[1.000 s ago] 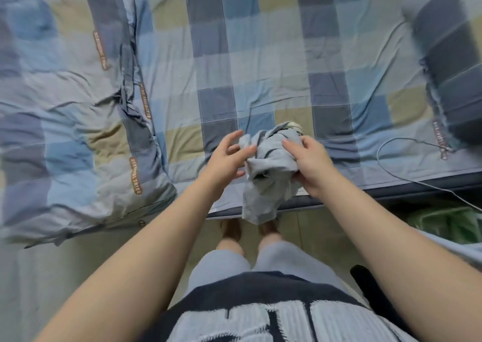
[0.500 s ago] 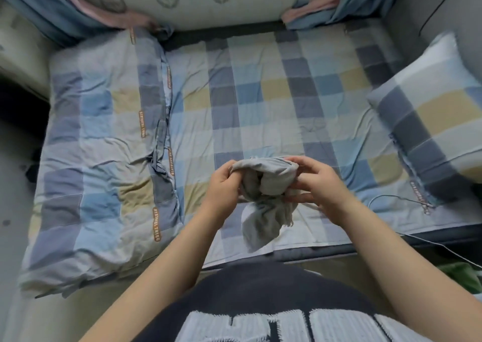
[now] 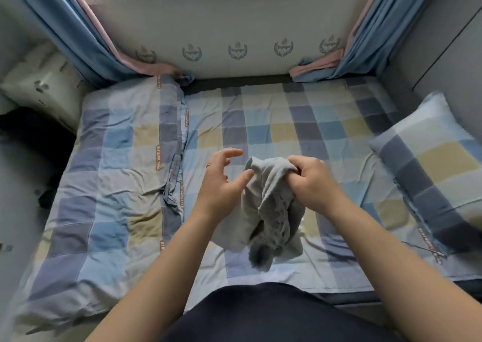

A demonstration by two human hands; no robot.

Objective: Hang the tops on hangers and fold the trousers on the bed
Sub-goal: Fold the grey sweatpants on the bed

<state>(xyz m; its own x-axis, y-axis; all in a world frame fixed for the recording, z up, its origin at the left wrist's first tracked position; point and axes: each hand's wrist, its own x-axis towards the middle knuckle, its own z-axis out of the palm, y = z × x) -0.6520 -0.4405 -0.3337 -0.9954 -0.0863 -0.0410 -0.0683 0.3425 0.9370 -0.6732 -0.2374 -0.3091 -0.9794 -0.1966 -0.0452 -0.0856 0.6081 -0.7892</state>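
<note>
A bunched grey garment is gripped mid-frame by the right hand, left hand spread wide, probably to shake it out over the bed.

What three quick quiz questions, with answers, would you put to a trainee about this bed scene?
1. True or false: the crumpled grey cloth garment lies spread flat on the checked blue-and-yellow bed sheet.
2. Which hand grips it: A) left, B) right, C) both?
3. Fill in: the checked blue-and-yellow pillow lies on the person's ___ side.
Key: 1 false, it hangs bunched above the sheet; 2 B, the right hand grips it while the left hand is open beside it; 3 right.
</note>
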